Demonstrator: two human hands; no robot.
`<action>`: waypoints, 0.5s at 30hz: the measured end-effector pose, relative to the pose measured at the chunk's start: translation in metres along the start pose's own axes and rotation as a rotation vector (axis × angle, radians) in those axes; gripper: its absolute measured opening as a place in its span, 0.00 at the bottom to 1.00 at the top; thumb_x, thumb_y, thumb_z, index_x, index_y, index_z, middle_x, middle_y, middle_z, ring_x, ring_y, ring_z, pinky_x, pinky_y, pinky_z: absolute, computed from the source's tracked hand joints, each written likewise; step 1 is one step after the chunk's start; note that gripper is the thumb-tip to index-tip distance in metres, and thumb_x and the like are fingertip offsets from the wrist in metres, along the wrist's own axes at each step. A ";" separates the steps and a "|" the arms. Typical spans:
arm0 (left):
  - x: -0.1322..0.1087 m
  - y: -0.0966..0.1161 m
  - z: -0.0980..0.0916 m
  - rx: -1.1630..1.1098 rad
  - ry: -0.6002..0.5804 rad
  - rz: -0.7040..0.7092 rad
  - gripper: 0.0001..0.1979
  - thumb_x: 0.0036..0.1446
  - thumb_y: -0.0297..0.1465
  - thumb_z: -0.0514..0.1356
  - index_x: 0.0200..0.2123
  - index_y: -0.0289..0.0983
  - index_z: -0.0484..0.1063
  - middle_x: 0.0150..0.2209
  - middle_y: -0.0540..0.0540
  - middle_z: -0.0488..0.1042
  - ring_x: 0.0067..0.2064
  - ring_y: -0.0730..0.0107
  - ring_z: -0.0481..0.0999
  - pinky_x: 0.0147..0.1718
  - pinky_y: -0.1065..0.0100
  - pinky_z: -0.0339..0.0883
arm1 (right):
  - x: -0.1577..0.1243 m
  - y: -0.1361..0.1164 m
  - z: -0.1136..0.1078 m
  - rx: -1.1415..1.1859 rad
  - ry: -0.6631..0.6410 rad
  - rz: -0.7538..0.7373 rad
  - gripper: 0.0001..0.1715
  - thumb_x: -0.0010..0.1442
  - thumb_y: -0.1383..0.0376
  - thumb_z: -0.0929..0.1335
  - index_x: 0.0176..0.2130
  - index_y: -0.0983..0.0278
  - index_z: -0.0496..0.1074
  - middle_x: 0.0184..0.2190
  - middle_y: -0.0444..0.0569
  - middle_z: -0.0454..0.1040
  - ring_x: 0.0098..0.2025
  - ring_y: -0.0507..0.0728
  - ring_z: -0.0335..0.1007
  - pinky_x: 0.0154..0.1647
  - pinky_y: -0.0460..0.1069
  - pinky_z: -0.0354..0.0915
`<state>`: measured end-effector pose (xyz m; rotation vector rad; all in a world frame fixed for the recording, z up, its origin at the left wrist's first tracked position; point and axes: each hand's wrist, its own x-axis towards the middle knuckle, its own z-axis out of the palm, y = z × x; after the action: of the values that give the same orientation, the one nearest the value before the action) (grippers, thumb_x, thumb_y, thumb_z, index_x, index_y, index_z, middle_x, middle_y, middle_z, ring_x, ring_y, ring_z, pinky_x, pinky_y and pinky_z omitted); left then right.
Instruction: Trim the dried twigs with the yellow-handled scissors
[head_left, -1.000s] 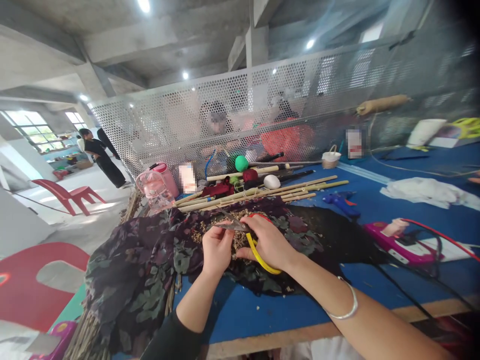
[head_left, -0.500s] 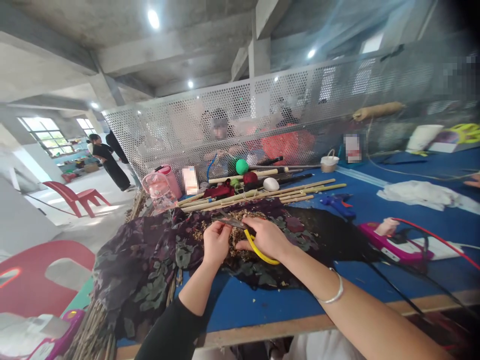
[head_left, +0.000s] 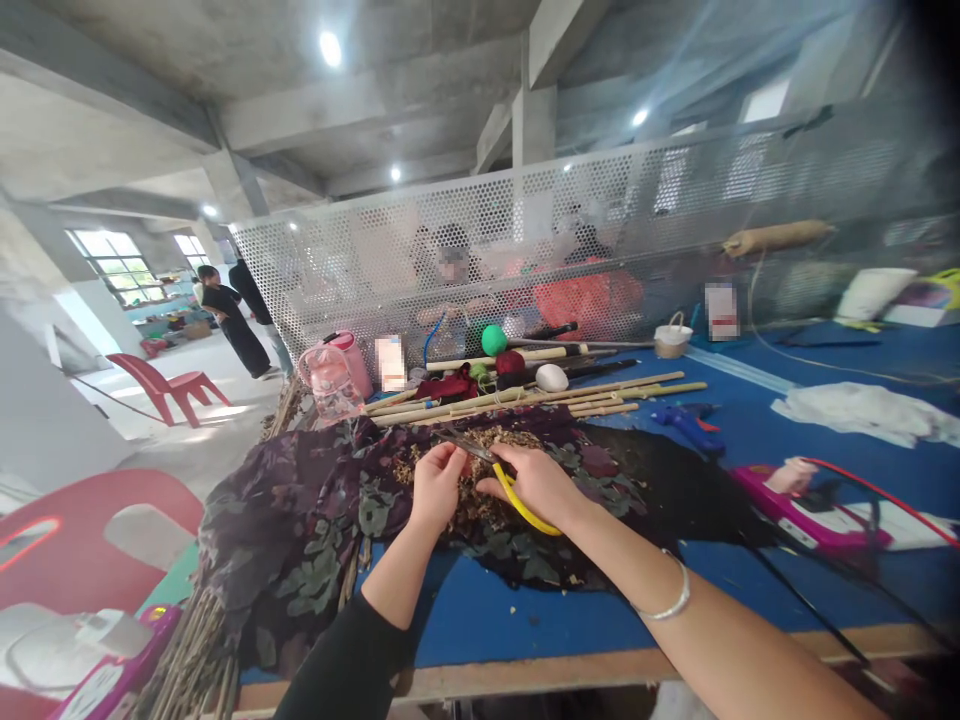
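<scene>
At the left, a red plastic chair [head_left: 82, 510] stands near a bundle of dry stalks [head_left: 187, 650]. A dark floral cloth [head_left: 300, 520] hangs partly over this bundle; it looks thin and soft, so it should fold with any small pull. Further right, the left hand [head_left: 435, 488] has thumb and fingertips pressed together, just beside the blades of the scissors [head_left: 480, 452]; I cannot tell what is between them. Dried plant pieces [head_left: 517, 438] lie on the cloth, around and below the hands. Probably they are very light and brittle, so a soft pinch at the thickest part is best. The scissors are above this heap, tips toward the left. They should be stiff and quite light, with slippery metal; the good place to hold is the yellow handle, which the right hand [head_left: 536, 485] grasps. Behind it are 1 green ball [head_left: 494, 340] and several bamboo sticks [head_left: 630, 384]. At the right, a blue glue gun [head_left: 690, 425] and 1 magenta power strip [head_left: 787, 510] rest on the table.
</scene>
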<state>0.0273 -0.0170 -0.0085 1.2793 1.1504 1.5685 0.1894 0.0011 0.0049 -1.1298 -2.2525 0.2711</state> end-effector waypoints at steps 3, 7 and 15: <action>0.001 -0.002 0.001 0.043 0.002 0.013 0.13 0.51 0.38 0.57 0.27 0.32 0.70 0.22 0.51 0.67 0.24 0.77 0.64 0.26 0.74 0.60 | 0.000 0.000 0.001 0.015 -0.029 -0.002 0.25 0.53 0.52 0.66 0.47 0.62 0.68 0.38 0.53 0.76 0.38 0.59 0.73 0.37 0.48 0.64; 0.011 0.007 -0.014 0.290 0.090 0.040 0.14 0.51 0.39 0.55 0.27 0.33 0.71 0.21 0.50 0.69 0.23 0.76 0.64 0.24 0.74 0.58 | -0.002 0.002 -0.001 -0.002 0.025 0.018 0.27 0.51 0.51 0.67 0.47 0.63 0.68 0.40 0.53 0.75 0.40 0.60 0.72 0.40 0.50 0.64; 0.033 0.022 -0.091 0.963 0.056 0.006 0.13 0.50 0.35 0.52 0.26 0.34 0.75 0.23 0.49 0.74 0.27 0.71 0.70 0.29 0.72 0.60 | -0.001 0.010 -0.001 -0.046 0.053 0.016 0.28 0.51 0.50 0.66 0.46 0.65 0.68 0.31 0.51 0.74 0.30 0.56 0.69 0.27 0.47 0.59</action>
<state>-0.0685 -0.0061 0.0141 1.8147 2.0586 1.0409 0.1966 0.0066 0.0009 -1.1661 -2.2146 0.1945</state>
